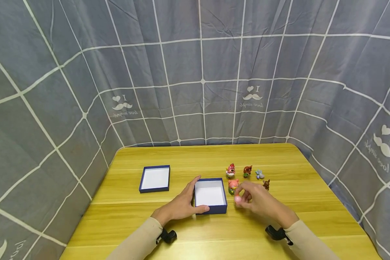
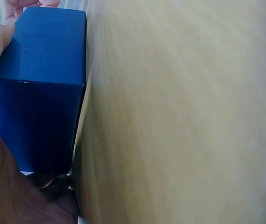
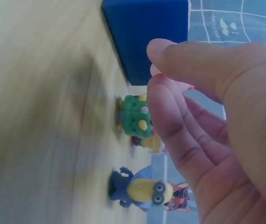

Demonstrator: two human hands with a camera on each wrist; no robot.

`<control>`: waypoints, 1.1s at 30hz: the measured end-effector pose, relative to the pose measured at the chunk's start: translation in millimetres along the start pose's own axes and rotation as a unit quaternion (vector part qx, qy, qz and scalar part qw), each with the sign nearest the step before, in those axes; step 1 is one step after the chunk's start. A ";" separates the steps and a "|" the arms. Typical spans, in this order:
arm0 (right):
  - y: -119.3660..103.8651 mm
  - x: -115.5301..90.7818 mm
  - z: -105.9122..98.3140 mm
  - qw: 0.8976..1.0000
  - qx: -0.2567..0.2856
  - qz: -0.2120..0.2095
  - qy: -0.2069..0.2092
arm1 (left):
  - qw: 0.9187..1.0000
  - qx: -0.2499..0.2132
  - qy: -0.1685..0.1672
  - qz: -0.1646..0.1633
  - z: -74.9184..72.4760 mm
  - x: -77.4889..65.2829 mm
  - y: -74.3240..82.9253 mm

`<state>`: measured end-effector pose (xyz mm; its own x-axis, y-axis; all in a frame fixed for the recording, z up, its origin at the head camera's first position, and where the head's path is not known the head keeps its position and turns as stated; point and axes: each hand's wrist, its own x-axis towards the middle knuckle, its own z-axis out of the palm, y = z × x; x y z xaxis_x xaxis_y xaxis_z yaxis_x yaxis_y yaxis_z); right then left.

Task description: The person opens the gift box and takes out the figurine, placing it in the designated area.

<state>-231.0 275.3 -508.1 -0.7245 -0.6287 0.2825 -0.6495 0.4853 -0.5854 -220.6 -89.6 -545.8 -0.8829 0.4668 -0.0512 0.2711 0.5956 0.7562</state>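
Note:
An open blue box (image 1: 225, 208) with a white inside stands on the table. My left hand (image 1: 179, 205) holds it by the left side, thumb bent round onto the front wall; the left wrist view shows the box's blue walls (image 2: 51, 46) close up. Just right of the box, my right hand (image 1: 258, 198) pinches a small pink rounded thing (image 1: 238, 199) between thumb and fingertips. In the right wrist view the fingers mostly hide it. Beside that hand stands a pink-headed toy figure (image 1: 233, 184), its green body (image 3: 135, 115) showing in the right wrist view.
Behind the right hand stand a pink figure (image 1: 230, 170), a red-brown figure (image 1: 247, 171), a blue-grey figure (image 1: 260, 174) and a brown figure (image 1: 266, 184). A yellow goggled figure (image 3: 147, 190) shows in the right wrist view. The box lid (image 1: 155, 178) lies inside-up at left.

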 end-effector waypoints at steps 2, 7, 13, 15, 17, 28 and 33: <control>0.9 -2.1 0.8 1.000 0.005 0.008 -0.009 | 1.000 0.002 0.000 -0.001 0.3 0.3 -0.4; 2.9 -6.1 3.5 0.999 0.013 0.021 -0.028 | 1.000 0.004 -0.001 -0.002 0.7 0.3 -0.9; 4.0 -8.1 7.2 0.999 0.007 0.017 -0.048 | 1.000 -0.001 0.001 -0.008 1.4 -0.7 -0.9; 4.3 -8.3 8.3 0.998 0.003 0.018 -0.052 | 1.000 -0.003 0.000 -0.008 1.5 -0.9 -1.1; 5.0 -8.3 9.3 0.998 0.001 0.020 -0.055 | 1.000 -0.002 -0.002 -0.009 1.3 -1.2 -1.2; 7.1 -8.3 12.0 0.998 -0.007 0.036 -0.049 | 1.000 0.003 -0.002 -0.004 0.3 -1.3 -0.9; 8.2 -10.5 13.5 0.998 -0.002 0.035 -0.047 | 1.000 0.001 0.002 -0.005 1.6 -0.7 -1.0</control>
<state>-225.6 277.6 -526.1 -0.7433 -0.6476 0.1676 -0.5988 0.5326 -0.5982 -219.6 -89.5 -547.6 -0.8873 0.4577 -0.0568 0.2622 0.6019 0.7543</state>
